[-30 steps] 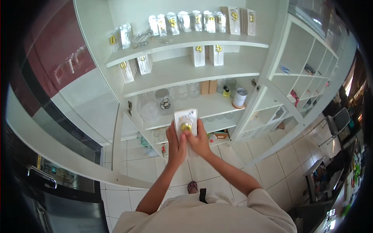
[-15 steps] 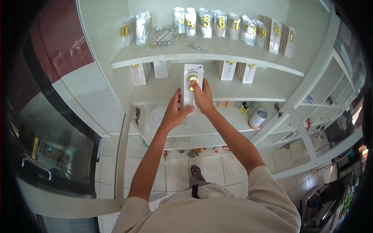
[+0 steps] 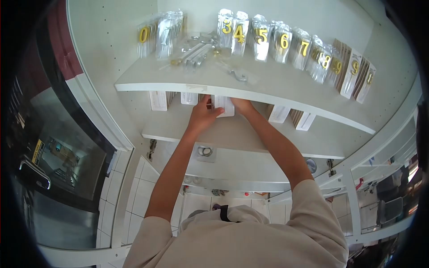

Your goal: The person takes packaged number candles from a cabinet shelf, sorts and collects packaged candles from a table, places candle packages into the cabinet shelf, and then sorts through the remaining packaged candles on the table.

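Note:
Under the upper shelf, a white-backed number candle pack (image 3: 227, 108) stands between my two hands on the middle shelf; its top is hidden by the shelf edge. My left hand (image 3: 204, 115) grips the pack from its left side, thumb across the lower front. On the other side my right hand (image 3: 241, 106) holds it, its fingers mostly hidden beneath the upper shelf. Similar white packs (image 3: 189, 98) stand just left of my left hand, and another white pack (image 3: 279, 113) stands to the right of my right hand.
The upper shelf (image 3: 178, 80) carries rows of bagged gold number candles (image 3: 283, 42), with loose clear packets (image 3: 196, 53) lying between them. More packs (image 3: 158, 101) line the middle shelf's left end. A lower shelf holds a clear container with a round ring (image 3: 205, 152). Open cabinet doors flank me.
Both hands have moved forward with the candle pack, from in front of the shelves to underneath the upper shelf. The view has shifted closer to the cabinet.

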Motion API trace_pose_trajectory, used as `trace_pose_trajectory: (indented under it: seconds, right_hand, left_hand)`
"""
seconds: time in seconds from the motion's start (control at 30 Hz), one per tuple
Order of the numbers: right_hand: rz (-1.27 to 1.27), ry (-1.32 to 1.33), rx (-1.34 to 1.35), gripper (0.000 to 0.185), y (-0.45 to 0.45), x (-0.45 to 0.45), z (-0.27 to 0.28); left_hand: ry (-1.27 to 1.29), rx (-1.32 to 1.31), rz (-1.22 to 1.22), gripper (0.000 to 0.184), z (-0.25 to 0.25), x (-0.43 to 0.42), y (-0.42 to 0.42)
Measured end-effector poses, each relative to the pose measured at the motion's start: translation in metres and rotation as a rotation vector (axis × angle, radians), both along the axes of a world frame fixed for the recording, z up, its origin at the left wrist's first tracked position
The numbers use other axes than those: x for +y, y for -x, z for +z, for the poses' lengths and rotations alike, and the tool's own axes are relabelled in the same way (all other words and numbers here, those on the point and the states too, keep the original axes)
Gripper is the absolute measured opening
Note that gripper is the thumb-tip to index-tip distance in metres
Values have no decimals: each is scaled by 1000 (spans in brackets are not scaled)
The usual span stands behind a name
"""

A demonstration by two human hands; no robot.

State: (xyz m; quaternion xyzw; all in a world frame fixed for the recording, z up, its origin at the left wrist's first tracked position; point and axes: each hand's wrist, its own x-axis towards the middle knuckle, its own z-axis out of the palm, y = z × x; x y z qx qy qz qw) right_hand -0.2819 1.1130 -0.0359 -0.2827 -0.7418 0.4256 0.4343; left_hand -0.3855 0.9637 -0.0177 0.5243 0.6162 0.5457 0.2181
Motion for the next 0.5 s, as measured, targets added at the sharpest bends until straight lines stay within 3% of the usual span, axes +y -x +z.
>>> trace_pose_trajectory:
  seconds: [0.17,0.3,0.37,0.5]
  right_hand:
    - [217,100,280,47,26,122,-83]
    - [308,235,519,49,24,165,-100]
    - [361,298,637,50,-16,179,-128]
    - [468,439,864,52,0,211,-136]
  left_hand:
    - [53,11,38,53,-17,40,15]
    - [-254,265,212,45,-39,69,15]
    - [-258,168,181,44,-28,65,1]
    - [-403,223,252,48,-53,98,-10]
